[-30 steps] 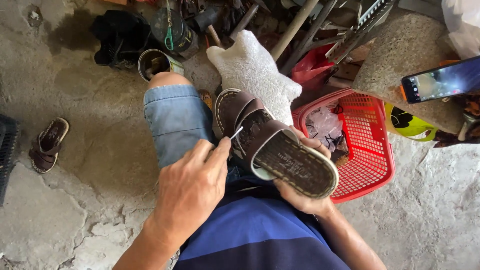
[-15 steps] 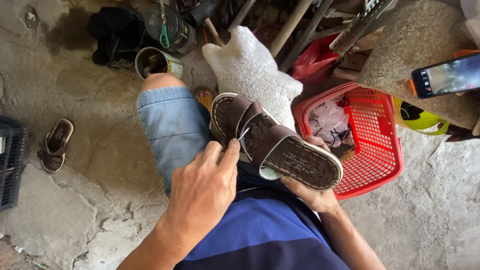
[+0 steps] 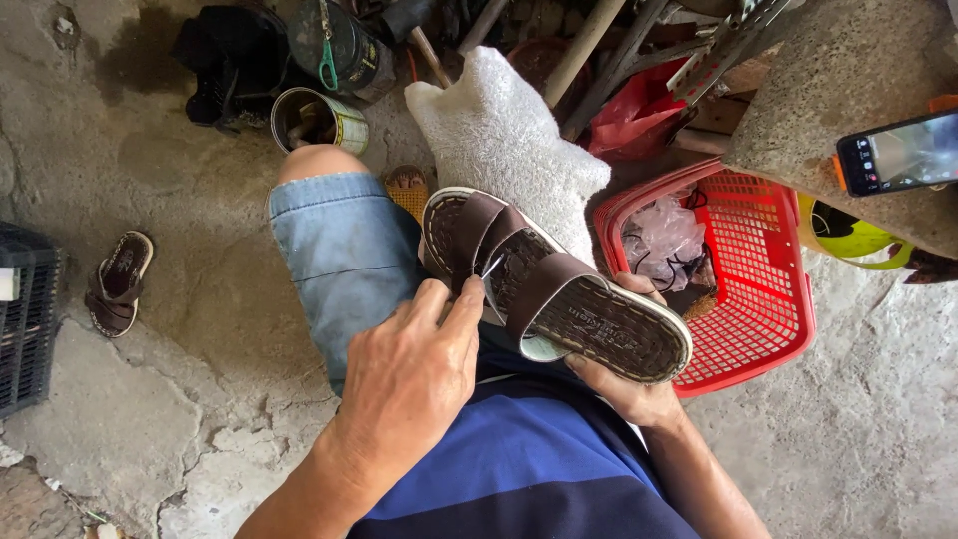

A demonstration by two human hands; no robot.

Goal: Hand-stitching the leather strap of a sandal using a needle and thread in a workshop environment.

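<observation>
A brown two-strap sandal (image 3: 589, 319) with a pale rim rests across my lap, over my denim-clad knee (image 3: 344, 250). My right hand (image 3: 624, 389) grips it from underneath at the heel end. My left hand (image 3: 409, 384) pinches a thin metal needle (image 3: 491, 269) between thumb and forefinger. The needle's tip sits at the edge of the front strap, near the insole.
A red plastic basket (image 3: 768, 299) with bags and cords stands to the right. A white padded block (image 3: 499, 130) lies behind the sandal. A tin can (image 3: 319, 120), a small sandal (image 3: 120, 282), a black crate (image 3: 25, 329) and a phone (image 3: 898, 152) on a concrete slab are around me.
My left hand has shifted slightly up along the sandal with the needle. The sandal stays held on my lap, and my view has drifted a little.
</observation>
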